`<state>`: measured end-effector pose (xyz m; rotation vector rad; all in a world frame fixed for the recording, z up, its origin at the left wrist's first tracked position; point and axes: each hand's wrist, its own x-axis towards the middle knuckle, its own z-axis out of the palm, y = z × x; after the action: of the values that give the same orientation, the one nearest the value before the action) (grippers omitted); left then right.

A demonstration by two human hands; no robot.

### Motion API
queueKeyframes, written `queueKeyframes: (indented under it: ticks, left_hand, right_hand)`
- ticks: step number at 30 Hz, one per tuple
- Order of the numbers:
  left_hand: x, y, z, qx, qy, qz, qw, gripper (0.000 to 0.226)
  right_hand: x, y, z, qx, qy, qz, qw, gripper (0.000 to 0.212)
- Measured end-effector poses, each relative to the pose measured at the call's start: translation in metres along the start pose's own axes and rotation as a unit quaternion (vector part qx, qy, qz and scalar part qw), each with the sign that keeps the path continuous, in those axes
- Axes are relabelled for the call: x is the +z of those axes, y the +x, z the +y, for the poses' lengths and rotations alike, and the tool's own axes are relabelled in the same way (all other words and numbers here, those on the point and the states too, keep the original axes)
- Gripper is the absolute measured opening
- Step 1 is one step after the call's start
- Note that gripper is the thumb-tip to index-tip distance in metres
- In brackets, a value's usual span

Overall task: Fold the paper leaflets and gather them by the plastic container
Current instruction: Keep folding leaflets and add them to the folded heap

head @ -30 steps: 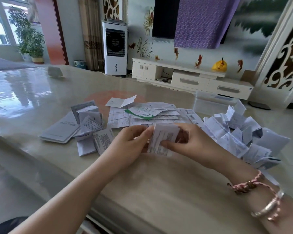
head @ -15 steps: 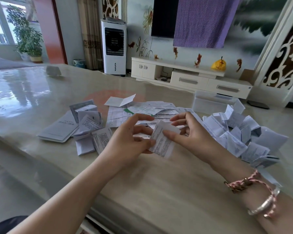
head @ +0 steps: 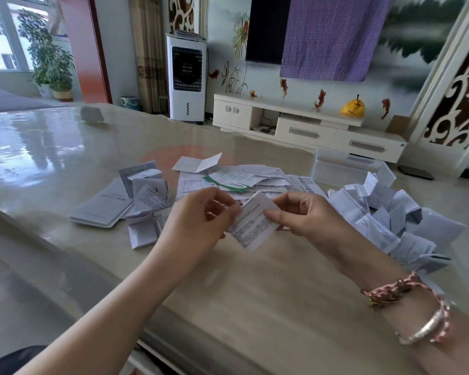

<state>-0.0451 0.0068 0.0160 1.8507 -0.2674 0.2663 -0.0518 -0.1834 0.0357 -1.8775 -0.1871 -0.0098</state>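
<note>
Booklets and small folded sheets (head: 146, 201) are spread at the centre left of the frame on the glossy table (head: 255, 293), and flat, unfolded leaflets (head: 236, 177) are strewn just above centre. At the centre of the frame 1 leaflet (head: 252, 226) is held off the table by 2 hands: its left edge is pinched by the left hand (head: 201, 217), fingers curled, and its right edge is nipped between thumb and forefinger of the right hand (head: 306, 215), the other fingers curled loosely behind.

Folding is judged to be the step in hand, with the sheet already reduced to a small rectangle; whether another crease is wanted cannot be told. At the centre right a heap of folded leaflets (head: 385, 220) is gathered just below the clear plastic container (head: 344, 171), which sits at the upper right of the table.

A final press along the crease is judged to be called for next, then a short carry to the right onto that heap.
</note>
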Motion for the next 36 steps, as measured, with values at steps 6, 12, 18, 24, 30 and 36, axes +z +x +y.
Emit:
queueKeyframes:
  ticks: [6, 12, 18, 24, 30, 36]
  left_hand:
    - [-0.024, 0.009, 0.011, 0.071, 0.078, 0.128, 0.986, 0.017]
    - [-0.042, 0.021, 0.004, 0.039, 0.060, 0.161, 0.984, 0.025]
    - [-0.048, 0.029, -0.002, 0.028, 0.061, 0.174, 0.982, 0.027]
    - [-0.047, 0.034, -0.005, 0.018, 0.073, 0.157, 0.985, 0.024]
    - [-0.037, 0.031, 0.000, 0.049, 0.148, 0.163, 0.974, 0.023]
    - [-0.033, 0.026, 0.003, 0.086, 0.204, 0.159, 0.962, 0.021]
  right_hand:
    - [0.011, 0.028, -0.021, 0.023, -0.025, 0.045, 0.998, 0.009]
    - [0.049, 0.079, -0.037, 0.022, -0.108, 0.029, 0.994, 0.014]
    - [0.087, 0.123, -0.038, 0.024, -0.153, -0.039, 0.987, 0.020]
    - [0.063, 0.133, -0.024, -0.066, -0.299, 0.067, 0.950, 0.020]
    - [0.048, 0.122, -0.008, -0.001, -0.463, 0.016, 0.886, 0.058]
    - [0.045, 0.109, -0.001, -0.063, -0.489, 0.016, 0.870, 0.032]
